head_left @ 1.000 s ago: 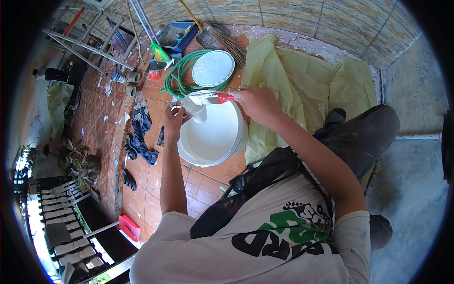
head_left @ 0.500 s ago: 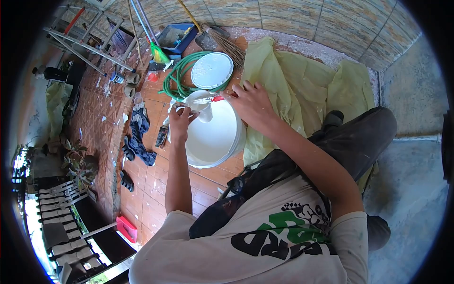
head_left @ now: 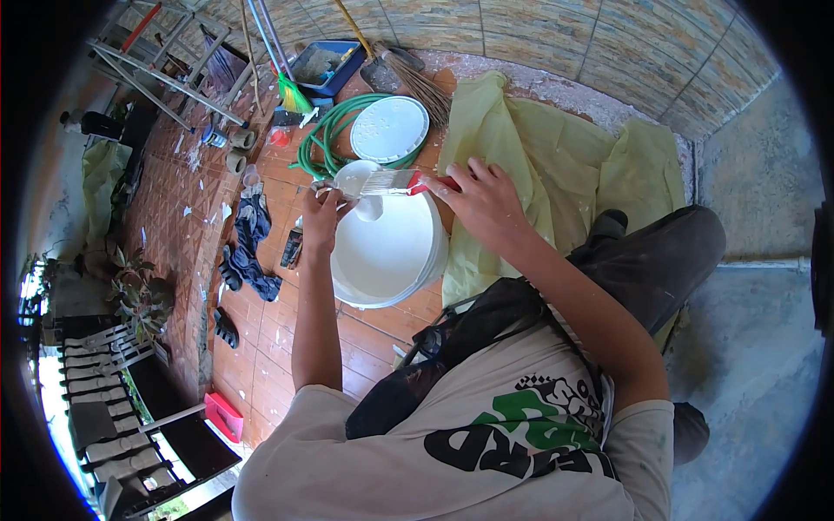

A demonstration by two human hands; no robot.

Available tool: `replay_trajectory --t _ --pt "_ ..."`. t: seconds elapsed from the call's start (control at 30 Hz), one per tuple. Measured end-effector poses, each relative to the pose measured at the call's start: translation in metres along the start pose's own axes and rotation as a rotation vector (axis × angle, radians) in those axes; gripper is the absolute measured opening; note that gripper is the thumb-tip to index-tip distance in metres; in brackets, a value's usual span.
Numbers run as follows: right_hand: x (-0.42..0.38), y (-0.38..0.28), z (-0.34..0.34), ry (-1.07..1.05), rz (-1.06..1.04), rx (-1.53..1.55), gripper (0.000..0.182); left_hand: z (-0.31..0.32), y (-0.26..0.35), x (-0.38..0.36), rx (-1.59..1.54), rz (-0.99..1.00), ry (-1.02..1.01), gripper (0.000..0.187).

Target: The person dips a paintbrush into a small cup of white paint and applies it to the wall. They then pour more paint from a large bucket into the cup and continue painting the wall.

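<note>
My left hand (head_left: 322, 219) is closed on the near side of a small white container (head_left: 369, 208), held over the rear part of a large white bucket (head_left: 388, 260). The container's exact kind is hard to make out. In my right hand (head_left: 483, 201) is a paintbrush (head_left: 391, 182) with a red handle, its pale bristles pointing left across the container's mouth. Whether the bristles touch the rim cannot be told. White material coats the bucket's inside.
Behind the bucket lie a white lid (head_left: 390, 128) and a coiled green hose (head_left: 323, 143). A yellowish sheet (head_left: 556, 143) spreads to the right. Brooms, a blue tray (head_left: 326, 68), a ladder (head_left: 165, 74), dark cloth (head_left: 252, 234) and sandals (head_left: 226, 328) lie or stand around.
The paintbrush has shifted slightly and now shows its bristles broadside over the small container. My right hand has moved a little right and down; my left hand slightly left.
</note>
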State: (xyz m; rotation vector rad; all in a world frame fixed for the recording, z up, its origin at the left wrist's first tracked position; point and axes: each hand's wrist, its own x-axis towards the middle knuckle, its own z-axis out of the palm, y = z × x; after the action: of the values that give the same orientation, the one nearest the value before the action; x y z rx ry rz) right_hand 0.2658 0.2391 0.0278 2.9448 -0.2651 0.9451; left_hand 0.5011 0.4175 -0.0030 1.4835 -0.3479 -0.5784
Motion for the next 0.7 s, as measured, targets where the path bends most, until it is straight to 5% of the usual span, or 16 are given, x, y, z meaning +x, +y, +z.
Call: replay_trajectory --t 0.3,0.47,0.7 --pt "-0.011 0.015 -0.013 -0.025 0.069 0.036 0.038 -0.018 0.012 -0.002 0.101 -0.006 0.025 0.021" --pt "-0.006 0.010 -0.007 -0.087 0.313 0.322 0.033 -0.033 0.020 -0.004 0.280 0.091 -0.040 0.025" --pt "0.028 0.011 -0.015 -0.043 0.106 0.085 0.031 -0.037 0.032 -0.005 0.501 0.087 -0.167 0.022"
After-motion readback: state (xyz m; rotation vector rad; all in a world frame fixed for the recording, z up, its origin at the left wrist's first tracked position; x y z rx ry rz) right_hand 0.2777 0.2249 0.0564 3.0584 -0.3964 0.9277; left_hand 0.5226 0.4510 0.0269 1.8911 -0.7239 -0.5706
